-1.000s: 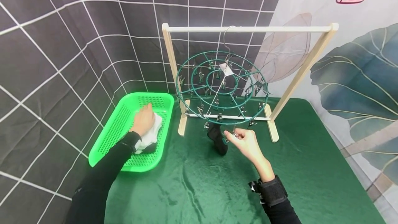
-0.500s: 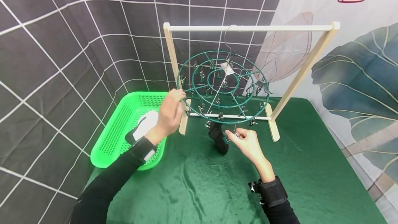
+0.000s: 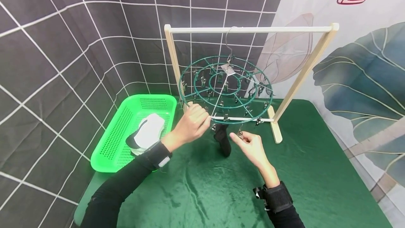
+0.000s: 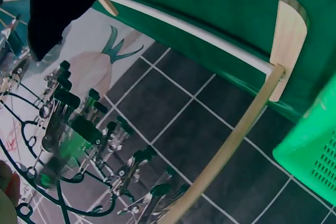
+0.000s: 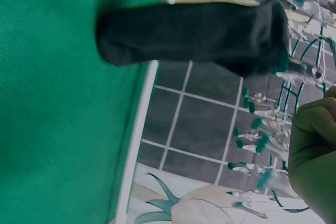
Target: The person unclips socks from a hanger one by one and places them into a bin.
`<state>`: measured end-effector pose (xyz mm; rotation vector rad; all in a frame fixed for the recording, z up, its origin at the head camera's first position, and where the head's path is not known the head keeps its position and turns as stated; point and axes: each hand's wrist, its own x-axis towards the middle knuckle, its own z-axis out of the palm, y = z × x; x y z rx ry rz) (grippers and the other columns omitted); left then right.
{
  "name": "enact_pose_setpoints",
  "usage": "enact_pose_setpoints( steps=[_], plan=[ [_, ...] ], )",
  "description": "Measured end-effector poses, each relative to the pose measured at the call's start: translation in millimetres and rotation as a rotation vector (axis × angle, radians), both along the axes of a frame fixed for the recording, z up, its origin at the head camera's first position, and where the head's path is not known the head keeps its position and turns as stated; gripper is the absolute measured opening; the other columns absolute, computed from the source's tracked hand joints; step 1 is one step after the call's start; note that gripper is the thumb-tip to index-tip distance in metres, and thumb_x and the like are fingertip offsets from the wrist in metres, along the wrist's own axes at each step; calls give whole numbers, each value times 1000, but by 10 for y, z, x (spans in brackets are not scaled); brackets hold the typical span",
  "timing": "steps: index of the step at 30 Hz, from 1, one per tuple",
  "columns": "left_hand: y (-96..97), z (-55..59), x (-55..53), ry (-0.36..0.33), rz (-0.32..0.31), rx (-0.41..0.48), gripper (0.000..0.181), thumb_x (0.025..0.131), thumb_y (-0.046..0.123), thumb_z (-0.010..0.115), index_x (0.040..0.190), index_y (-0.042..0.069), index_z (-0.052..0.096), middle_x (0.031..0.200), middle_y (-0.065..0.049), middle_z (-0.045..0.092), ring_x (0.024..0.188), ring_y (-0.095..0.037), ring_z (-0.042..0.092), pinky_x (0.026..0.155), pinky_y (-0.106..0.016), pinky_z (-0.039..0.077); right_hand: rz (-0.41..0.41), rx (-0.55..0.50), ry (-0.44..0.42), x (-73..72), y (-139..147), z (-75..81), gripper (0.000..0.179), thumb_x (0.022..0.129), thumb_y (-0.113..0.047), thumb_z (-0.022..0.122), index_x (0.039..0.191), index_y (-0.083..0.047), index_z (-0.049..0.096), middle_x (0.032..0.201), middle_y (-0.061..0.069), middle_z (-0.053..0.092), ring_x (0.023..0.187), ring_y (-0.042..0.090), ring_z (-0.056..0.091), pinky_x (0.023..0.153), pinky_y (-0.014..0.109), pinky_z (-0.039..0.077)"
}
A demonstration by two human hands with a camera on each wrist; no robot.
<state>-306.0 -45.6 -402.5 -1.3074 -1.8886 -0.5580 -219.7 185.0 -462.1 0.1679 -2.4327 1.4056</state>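
A round green clip hanger (image 3: 211, 89) with several metal clips hangs from a wooden rack (image 3: 253, 30). Under its front rim a black sock (image 3: 224, 143) hangs from a clip; the right wrist view shows the sock (image 5: 184, 32) close up, caught by one green-tipped clip (image 5: 299, 71). My left hand (image 3: 191, 124) grips the hanger's front left rim with curled fingers; its fingertips are mostly hidden. To the right of the sock, my right hand (image 3: 251, 147) pinches a hanging clip (image 3: 239, 133) between thumb and forefinger.
A green plastic basket (image 3: 107, 150) stands at the left with folded white and dark cloth (image 3: 148, 133) inside. The rack's feet (image 3: 275, 129) rest on a green-covered table (image 3: 227, 192). Dark gridded cloth (image 3: 63, 80) hangs behind and at the left.
My left hand has left the cloth in the basket and moved right to the hanger's front rim. The hanger has tilted slightly flatter. My right hand has stayed by the front clips.
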Motion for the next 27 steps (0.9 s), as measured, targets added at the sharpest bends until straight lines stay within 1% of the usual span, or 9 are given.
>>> enact_pose_setpoints(
  steps=[4, 6, 8, 13, 15, 18, 22, 24, 27],
  plan=[
    [17, 32, 45, -33, 7, 28, 25, 95, 12, 44, 72, 8, 54, 67, -2, 48, 68, -19, 47, 77, -33, 42, 122, 95, 28, 10, -112, -103, 33, 88, -31, 68, 61, -15, 57, 51, -12, 35, 45, 2, 31, 45, 21, 29],
    [26, 53, 70, -38, 10, 33, 26, 95, 12, 43, 72, 8, 54, 67, -2, 48, 68, -19, 48, 76, -33, 42, 154, 143, 59, 8, -179, -129, 28, 89, -30, 67, 66, -16, 58, 52, -13, 35, 45, 2, 31, 45, 21, 30],
    [35, 69, 93, -37, 12, 32, 26, 95, 13, 43, 71, 9, 53, 67, -1, 47, 68, -19, 48, 75, -33, 42, 118, 170, 113, -9, -234, -126, 22, 89, -28, 67, 74, -17, 57, 54, -12, 36, 45, 2, 33, 45, 21, 31],
    [53, 80, 115, -43, 15, 32, 27, 95, 13, 42, 71, 9, 53, 67, -1, 47, 69, -19, 47, 75, -32, 41, -118, 102, 205, -131, -271, 21, 25, 86, -24, 70, 91, -8, 53, 55, -7, 39, 48, 6, 37, 49, 25, 33],
    [60, 84, 111, -40, 16, 37, 27, 95, 13, 42, 71, 9, 54, 67, -1, 47, 69, -18, 47, 76, -32, 41, -137, 93, 228, -206, -256, 110, 30, 85, -23, 72, 99, -4, 54, 56, -5, 39, 50, 8, 37, 51, 25, 32],
    [69, 88, 114, -29, 17, 32, 27, 95, 14, 43, 72, 9, 55, 68, -1, 48, 70, -19, 48, 77, -32, 42, -85, 126, 267, -305, -221, 206, 30, 85, -20, 72, 105, -3, 57, 57, -4, 37, 50, 9, 36, 51, 25, 31],
    [66, 66, 127, -11, 21, 13, 25, 95, 13, 44, 73, 8, 56, 69, -2, 50, 71, -19, 49, 76, -32, 42, -43, 163, 334, -354, -181, 253, 14, 83, -14, 73, 83, -6, 61, 55, -6, 35, 49, 10, 36, 49, 23, 31],
    [54, 44, 134, 11, 25, 11, 24, 94, 12, 44, 75, 7, 58, 70, -3, 52, 71, -20, 50, 77, -33, 42, -33, 160, 340, -357, -171, 253, 19, 82, -14, 73, 75, -8, 57, 55, -6, 34, 50, 10, 36, 49, 23, 30],
    [36, 6, 149, 56, 32, 29, 24, 94, 12, 44, 82, 3, 63, 75, -6, 58, 76, -22, 54, 87, -35, 45, -25, 162, 312, -357, -169, 246, 26, 84, -17, 72, 70, -11, 52, 54, -7, 33, 50, 11, 35, 48, 24, 30]
  ],
)
